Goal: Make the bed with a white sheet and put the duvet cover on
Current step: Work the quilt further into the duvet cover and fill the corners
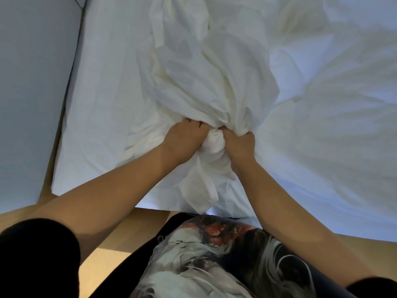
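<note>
Head view: my left hand and right hand, side by side, squeeze the bunched duvet cover, which looks soft, light and floppy, so I'd grab its corners.

Cream-white duvet cover on a bluish-white sheet — black sleeve, tan floor.

2 hands, 1 duvet cvr, 1 bed
</note>
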Motion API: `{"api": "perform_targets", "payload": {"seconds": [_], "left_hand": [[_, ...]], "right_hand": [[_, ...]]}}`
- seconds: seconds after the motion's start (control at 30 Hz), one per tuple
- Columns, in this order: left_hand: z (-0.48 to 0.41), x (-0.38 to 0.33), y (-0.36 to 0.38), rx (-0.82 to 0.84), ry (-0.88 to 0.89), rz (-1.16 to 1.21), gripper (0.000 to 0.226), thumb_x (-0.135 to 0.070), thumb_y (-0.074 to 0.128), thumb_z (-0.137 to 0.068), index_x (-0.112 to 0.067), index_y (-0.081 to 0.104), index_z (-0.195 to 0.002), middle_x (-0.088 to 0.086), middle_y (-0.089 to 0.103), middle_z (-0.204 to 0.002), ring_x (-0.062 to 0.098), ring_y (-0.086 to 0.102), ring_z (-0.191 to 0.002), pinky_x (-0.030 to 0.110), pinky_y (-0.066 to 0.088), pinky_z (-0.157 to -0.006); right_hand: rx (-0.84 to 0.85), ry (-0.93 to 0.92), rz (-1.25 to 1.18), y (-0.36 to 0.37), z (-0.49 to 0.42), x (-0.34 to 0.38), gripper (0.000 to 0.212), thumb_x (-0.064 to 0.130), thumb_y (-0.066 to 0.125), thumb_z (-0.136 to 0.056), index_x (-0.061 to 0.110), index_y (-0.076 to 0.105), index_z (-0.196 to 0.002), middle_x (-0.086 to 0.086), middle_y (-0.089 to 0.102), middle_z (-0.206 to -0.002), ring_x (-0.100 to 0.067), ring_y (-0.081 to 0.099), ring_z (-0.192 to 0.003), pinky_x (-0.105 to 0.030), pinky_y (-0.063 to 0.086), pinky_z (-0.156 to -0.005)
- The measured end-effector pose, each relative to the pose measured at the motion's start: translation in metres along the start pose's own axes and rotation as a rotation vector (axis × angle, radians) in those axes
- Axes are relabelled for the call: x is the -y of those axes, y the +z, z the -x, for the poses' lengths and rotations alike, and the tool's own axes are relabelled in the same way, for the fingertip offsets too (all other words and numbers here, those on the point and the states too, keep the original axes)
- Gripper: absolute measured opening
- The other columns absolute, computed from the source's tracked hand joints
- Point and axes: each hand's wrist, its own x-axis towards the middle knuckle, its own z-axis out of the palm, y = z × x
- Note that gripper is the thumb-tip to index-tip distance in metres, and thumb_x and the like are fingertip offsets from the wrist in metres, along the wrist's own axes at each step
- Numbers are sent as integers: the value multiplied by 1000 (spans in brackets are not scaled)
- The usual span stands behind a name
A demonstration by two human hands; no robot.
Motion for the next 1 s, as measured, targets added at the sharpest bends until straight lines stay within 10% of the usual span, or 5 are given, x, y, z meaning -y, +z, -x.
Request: {"api": "perform_targets", "payload": {"seconds": [0.13,0.33,0.63,1.0], "left_hand": [[-6,0,-6,-23,56,24,42,-7,42,-92,-9,41,-134,12,58,-107,29,57,-84,31,27,-60],[-13,16,-25,46,82,100,29,-18,57,-86,-8,58,-113,12,66,-98,31,62,-85,32,34,-63],[-22,13,-118,-43,130,53,29,-42,65,-81,-20,53,-97,2,60,-89,17,41,-72,29,25,-58],[30,70,-159,-92,94,134,35,-31,73,-74,-22,40,-68,1,55,-68,28,53,-69,30,28,-53]], "right_hand": [[-13,141,-97,-11,-13,1,16,21,68,-81,24,61,-95,7,66,-93,-14,62,-89,-25,50,-74],[433,195,-93,-36,-15,25,75,31,83,-54,11,58,-122,-4,67,-115,-20,64,-105,-36,51,-91],[625,200,-535,-70,8,82,49,29,61,-79,8,58,-124,-11,64,-120,-24,62,-110,-35,54,-84],[254,-293,-121,-175,25,97,42,5,70,-76,21,63,-114,-2,66,-118,-12,67,-98,-33,56,-79]]}}
